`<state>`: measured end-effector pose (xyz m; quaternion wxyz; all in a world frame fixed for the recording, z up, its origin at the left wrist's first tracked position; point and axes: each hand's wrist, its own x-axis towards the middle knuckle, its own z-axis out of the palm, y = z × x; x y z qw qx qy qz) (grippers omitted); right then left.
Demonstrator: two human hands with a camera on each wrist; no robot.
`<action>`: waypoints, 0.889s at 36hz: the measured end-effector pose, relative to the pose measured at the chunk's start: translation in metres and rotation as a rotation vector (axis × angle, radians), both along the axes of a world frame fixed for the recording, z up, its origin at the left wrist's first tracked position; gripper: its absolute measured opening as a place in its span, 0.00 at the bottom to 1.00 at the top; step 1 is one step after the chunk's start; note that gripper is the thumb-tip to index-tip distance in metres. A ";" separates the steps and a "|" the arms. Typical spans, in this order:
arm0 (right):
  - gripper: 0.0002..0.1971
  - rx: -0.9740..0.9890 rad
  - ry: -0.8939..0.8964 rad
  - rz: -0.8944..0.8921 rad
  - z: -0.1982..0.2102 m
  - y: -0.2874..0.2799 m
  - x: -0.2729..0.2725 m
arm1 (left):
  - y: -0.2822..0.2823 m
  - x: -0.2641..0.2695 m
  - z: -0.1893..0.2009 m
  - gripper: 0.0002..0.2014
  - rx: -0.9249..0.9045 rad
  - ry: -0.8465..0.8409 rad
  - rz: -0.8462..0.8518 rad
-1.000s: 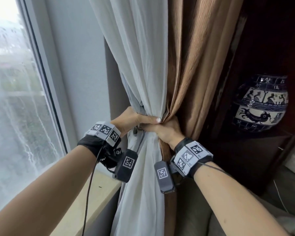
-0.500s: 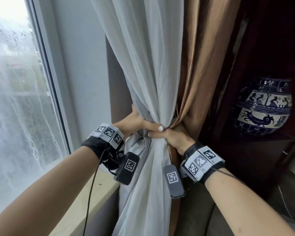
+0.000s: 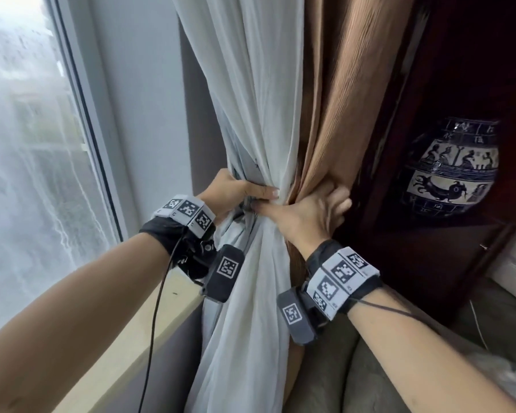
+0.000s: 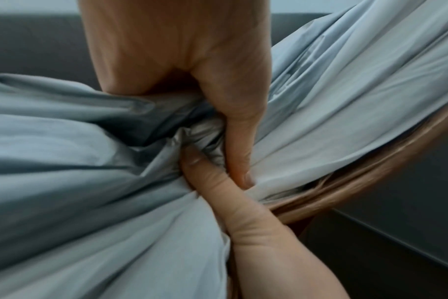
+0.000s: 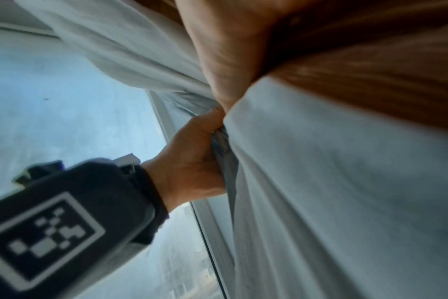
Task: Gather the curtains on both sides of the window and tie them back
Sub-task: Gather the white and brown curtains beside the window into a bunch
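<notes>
A white sheer curtain (image 3: 251, 84) and a brown curtain (image 3: 340, 99) hang together, pinched into one waist at mid-height. My left hand (image 3: 236, 192) grips the white curtain (image 4: 345, 91) from the left, thumb (image 4: 238, 141) laid across its front. My right hand (image 3: 310, 210) holds the bundle from the right. Its thumb (image 4: 218, 186) presses in just under the left thumb, and its blurred fingers (image 3: 340, 198) wrap round the brown curtain (image 5: 371, 70). A crumpled grey bit of fabric (image 4: 200, 137) sits between the thumbs; I cannot tell what it is. The right wrist view shows the left hand (image 5: 192, 157) on the white folds.
The rain-streaked window (image 3: 27, 174) and its pale sill (image 3: 149, 338) are on the left. A blue-and-white painted vase (image 3: 450, 168) stands in a dark wooden cabinet (image 3: 429, 263) close to the right of the curtains. A grey-green cushion (image 3: 370, 368) lies below the right arm.
The right hand's fingers, earlier tucked behind the fold, now show spread round the right side of the brown curtain. The left hand keeps its grip in the same place.
</notes>
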<state>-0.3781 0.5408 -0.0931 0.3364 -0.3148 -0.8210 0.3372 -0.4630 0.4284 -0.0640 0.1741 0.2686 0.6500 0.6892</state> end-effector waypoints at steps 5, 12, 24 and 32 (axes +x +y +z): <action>0.93 -0.061 -0.065 -0.047 0.004 -0.001 -0.005 | -0.009 0.002 0.002 0.21 -0.017 -0.020 -0.006; 0.74 -0.433 0.067 0.217 -0.014 0.034 -0.044 | -0.004 0.004 0.003 0.23 -0.039 -0.035 -0.003; 0.32 -0.399 0.015 0.652 0.010 0.035 -0.019 | 0.000 0.005 -0.012 0.31 -0.045 0.015 -0.187; 0.29 -0.340 -0.019 0.554 0.001 0.039 -0.023 | -0.007 0.000 -0.011 0.28 -0.262 0.099 -0.401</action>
